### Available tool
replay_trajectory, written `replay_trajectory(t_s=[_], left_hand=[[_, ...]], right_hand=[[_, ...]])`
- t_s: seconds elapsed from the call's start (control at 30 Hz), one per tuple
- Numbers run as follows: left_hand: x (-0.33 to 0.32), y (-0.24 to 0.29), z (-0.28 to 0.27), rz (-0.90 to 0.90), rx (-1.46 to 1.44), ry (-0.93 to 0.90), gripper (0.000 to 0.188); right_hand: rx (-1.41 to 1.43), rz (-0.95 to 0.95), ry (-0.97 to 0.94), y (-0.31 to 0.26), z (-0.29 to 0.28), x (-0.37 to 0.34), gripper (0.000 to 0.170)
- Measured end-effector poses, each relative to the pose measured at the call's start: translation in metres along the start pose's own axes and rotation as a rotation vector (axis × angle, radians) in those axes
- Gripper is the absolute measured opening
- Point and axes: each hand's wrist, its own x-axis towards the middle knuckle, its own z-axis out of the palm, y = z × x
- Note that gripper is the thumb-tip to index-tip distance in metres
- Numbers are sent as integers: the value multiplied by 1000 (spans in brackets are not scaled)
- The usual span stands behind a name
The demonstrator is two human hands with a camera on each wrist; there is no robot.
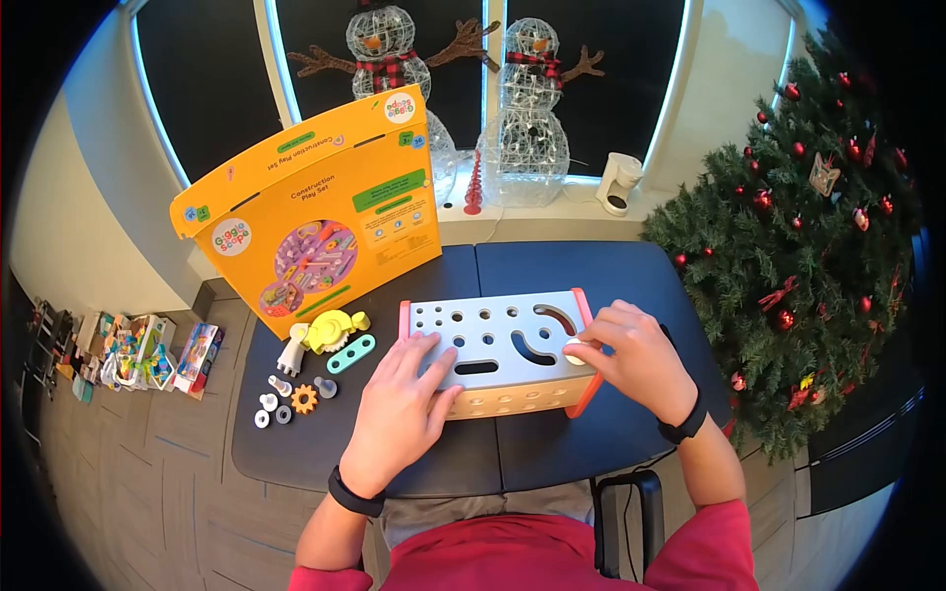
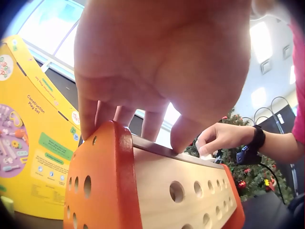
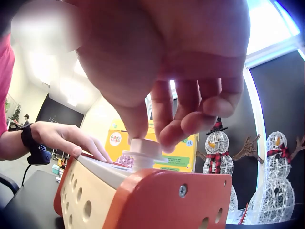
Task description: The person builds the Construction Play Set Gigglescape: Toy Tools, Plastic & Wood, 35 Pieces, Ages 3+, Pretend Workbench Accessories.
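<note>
A wooden toy construction box (image 1: 503,357) with a grey top full of holes and slots stands on the table, its red end panels (image 3: 157,191) at either side. My left hand (image 1: 394,404) lies spread over the top's left part, fingers extended, thumb near the front edge. At the right end of the top, my right hand (image 1: 639,360) pinches a white toy bolt (image 3: 144,148) between thumb and fingertips. The bolt is upright at the top surface beside the red panel, its wide collar showing below the fingers. Its lower end is hidden.
Left of the box lie a yellow toy piece (image 1: 330,332), a green strip with holes (image 1: 351,355), an orange gear (image 1: 304,399) and several small bolts and nuts. A large yellow carton (image 1: 325,187) stands behind on the black table (image 1: 562,443). A decorated tree (image 1: 788,236) is at right.
</note>
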Motion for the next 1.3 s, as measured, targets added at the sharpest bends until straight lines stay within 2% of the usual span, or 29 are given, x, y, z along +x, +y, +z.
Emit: replay_trajectory(t_s=[0.2,0.33,0.4,0.43,0.47,0.5,0.53,0.6,0.7,0.83,1.17,1.23,1.3], left_hand=[[-1,2,0,6,39,-7,40],[-1,0,1,14,38,-3,40],[-1,0,1,12,38,-1,40],[-1,0,1,13,37,-2,40],[-1,0,1,12,37,-2,40],[-1,0,1,14,42,-1,40],[-2,0,2,16,47,1,40],[-1,1,2,16,51,2,40],[-2,1,2,17,48,6,40],[-2,0,2,16,37,3,41],[-3,1,3,3,46,8,40],[-3,1,3,1,47,7,40],[-3,1,3,0,45,6,40]], right_hand=[[-204,29,0,0,6,4,36],[-161,136,-12,-1,0,3,27],[65,66,19,-4,-10,3,10],[66,64,18,-5,-14,2,10],[183,26,-7,-5,-16,0,3],[301,-12,-32,-6,-18,-3,9],[300,-12,-32,-7,-19,-4,9],[417,-25,-124,-8,-20,-6,22],[351,-78,-143,-1,-16,-9,30],[289,-50,-134,3,-15,-8,32],[177,3,-54,3,-6,-2,12],[130,13,-43,4,-3,1,13],[94,32,-15,5,0,3,26]])
